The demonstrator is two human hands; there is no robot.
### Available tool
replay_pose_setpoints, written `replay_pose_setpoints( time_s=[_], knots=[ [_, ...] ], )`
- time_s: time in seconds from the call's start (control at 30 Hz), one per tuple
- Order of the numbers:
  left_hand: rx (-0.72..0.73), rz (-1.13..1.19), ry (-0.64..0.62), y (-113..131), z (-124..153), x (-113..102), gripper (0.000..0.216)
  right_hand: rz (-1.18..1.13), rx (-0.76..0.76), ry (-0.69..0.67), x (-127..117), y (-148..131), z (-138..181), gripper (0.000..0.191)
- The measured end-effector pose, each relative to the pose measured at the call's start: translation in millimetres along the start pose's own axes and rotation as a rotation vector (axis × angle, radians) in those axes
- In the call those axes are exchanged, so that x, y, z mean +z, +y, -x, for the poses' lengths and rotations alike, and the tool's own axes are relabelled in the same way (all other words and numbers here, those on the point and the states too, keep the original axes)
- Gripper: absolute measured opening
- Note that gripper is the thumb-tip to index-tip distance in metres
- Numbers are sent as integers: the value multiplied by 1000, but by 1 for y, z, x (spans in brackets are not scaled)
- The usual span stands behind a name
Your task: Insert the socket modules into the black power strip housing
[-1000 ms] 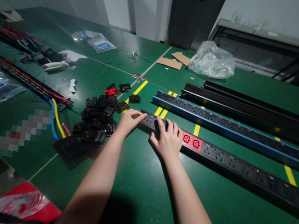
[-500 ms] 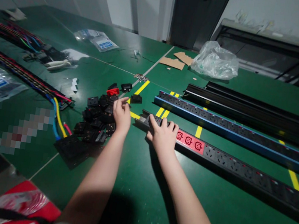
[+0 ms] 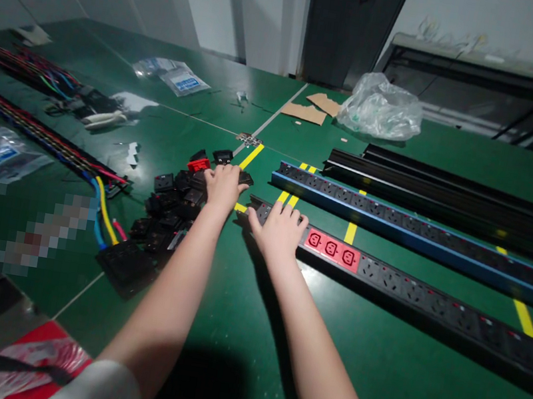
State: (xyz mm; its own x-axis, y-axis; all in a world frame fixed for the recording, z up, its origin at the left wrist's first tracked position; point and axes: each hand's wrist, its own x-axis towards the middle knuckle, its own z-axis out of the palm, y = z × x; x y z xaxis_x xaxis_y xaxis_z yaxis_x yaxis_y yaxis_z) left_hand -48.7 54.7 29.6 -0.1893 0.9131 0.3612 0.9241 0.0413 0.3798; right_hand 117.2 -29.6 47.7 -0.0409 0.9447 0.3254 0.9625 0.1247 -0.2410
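Reaching across the green table (image 3: 367, 391), the left hand (image 3: 222, 187) curves over a black socket module (image 3: 247, 179) beside a loose heap (image 3: 159, 206) of similar pieces; from where I stand, I cannot tell whether it grips it. The right hand (image 3: 280, 230) lies with its thumb spread, on the heap-side end of a black socket strip (image 3: 436, 307), near three red sockets (image 3: 332, 248).
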Motion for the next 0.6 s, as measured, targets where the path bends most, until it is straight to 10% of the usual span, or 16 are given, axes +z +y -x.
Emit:
replay_pose_setpoints(
  time_s=[0.23, 0.6],
  knots=[
    [-212, 560, 306, 11, 31, -2, 46, -10, 12, -12, 6, -4, -5, 48],
    [-461, 1264, 128, 14, 50, 8, 40, -34, -25, 21, 5, 0, -3, 40]
  ],
)
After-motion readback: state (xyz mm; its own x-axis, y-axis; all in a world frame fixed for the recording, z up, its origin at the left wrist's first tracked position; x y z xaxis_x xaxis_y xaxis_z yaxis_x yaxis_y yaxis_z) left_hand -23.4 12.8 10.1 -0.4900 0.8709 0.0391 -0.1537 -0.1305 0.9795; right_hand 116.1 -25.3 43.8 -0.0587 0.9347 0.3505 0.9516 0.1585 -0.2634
